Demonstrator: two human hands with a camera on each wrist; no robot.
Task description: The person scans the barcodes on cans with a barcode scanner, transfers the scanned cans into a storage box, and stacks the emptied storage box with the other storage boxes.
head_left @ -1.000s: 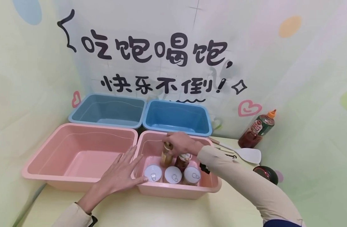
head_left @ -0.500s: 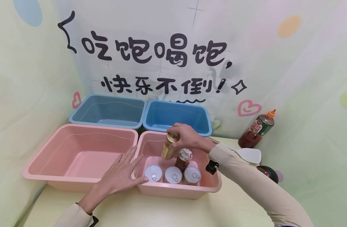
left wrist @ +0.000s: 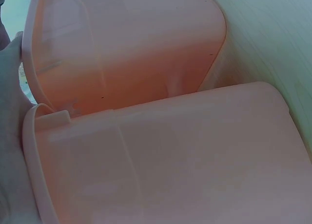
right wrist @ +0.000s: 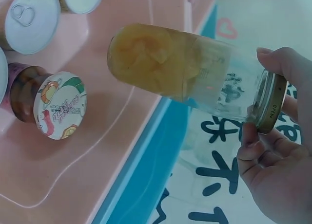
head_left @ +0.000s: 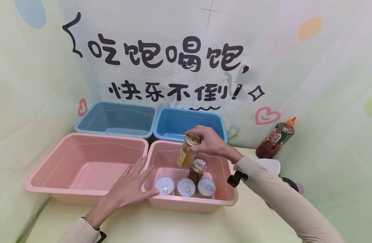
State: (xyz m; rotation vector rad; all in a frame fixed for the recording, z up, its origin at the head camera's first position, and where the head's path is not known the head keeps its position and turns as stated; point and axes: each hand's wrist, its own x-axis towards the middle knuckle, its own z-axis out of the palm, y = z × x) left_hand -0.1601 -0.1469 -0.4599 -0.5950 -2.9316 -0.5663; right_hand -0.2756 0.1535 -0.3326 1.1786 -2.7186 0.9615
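Note:
My right hand [head_left: 211,140] grips a glass jar [head_left: 186,155] by its gold lid, fingers and thumb curled round it. Yellowish chunks fill part of the jar [right wrist: 156,63], which hangs slightly tilted above the floor of the right pink tub [head_left: 192,205]. Below it in that tub stands a dark jar with a patterned lid [head_left: 199,166]. Three containers with white pull-tab lids, one being the middle can [head_left: 186,187], line the near side. My left hand [head_left: 126,185] rests with spread fingers across the adjoining rims of the two pink tubs.
The left pink tub [head_left: 88,193] stands beside the right one. Behind them are a grey-blue tub [head_left: 113,132] and a bright blue tub [head_left: 189,138]. At right are a sauce bottle [head_left: 275,139], a white spatula head [head_left: 270,166] and a dark round object [head_left: 290,184], partly behind the sleeve.
My right hand has raised the glass jar off the tub's floor and moved it slightly rightward, uncovering the patterned lid. The left hand has stayed in place.

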